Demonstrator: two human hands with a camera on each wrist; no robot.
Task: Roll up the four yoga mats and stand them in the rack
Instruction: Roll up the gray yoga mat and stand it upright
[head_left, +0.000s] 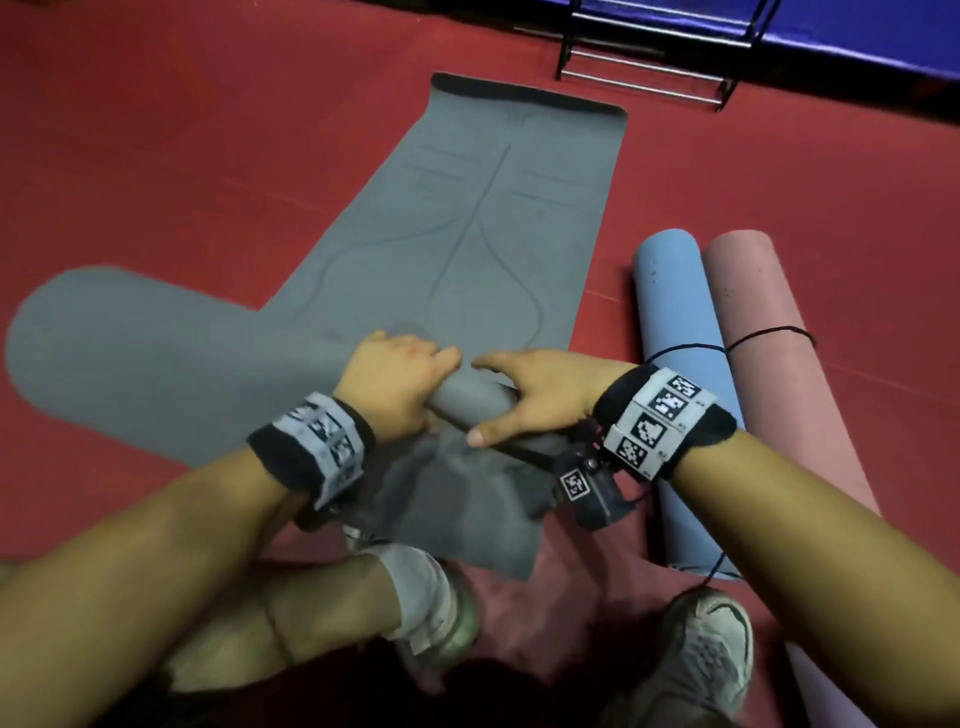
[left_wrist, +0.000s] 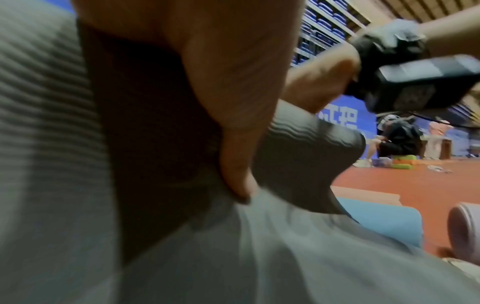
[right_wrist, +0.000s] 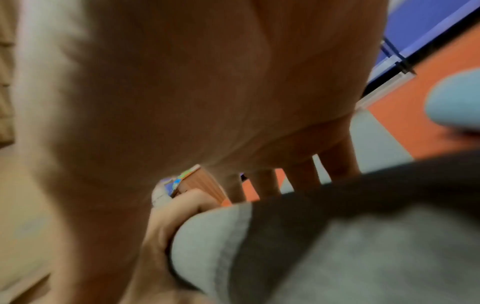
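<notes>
**Both hands on the grey roll**

We count four mats in the head view. One grey mat (head_left: 467, 223) lies flat, running from the centre to the upper middle of the frame, its near end partly rolled. A second grey roll (head_left: 130, 353) lies across the left of the frame, and we cannot tell where it ends under the hands. A blue roll (head_left: 680, 332) and a pink roll (head_left: 763, 332) lie side by side, touching, at the right, both lying down. We see one rack (head_left: 654, 57), a dark frame with metal bars, at the upper right, well apart from the hands.

Our left hand (head_left: 395, 379) has its fingers curled over the grey roll at the centre; the left wrist view shows the thumb (left_wrist: 233, 123) pressed into the mat. Our right hand (head_left: 535, 395) lies on the same roll just beside it, fingers reaching over the top and thumb (head_left: 488, 434) spread at the near side, gripping the roll.

A loose grey flap (head_left: 467, 509) lies below the hands. Two shoes (head_left: 706, 660) stand at the lower edge, and a thin black cord (head_left: 769, 332) crosses the blue and pink rolls. Both wrists wear black bands with printed markers.

The floor (head_left: 182, 156) is red. A blue wall shows at the upper right. In the left wrist view a crouching person (left_wrist: 397, 139) is far off on the floor.
</notes>
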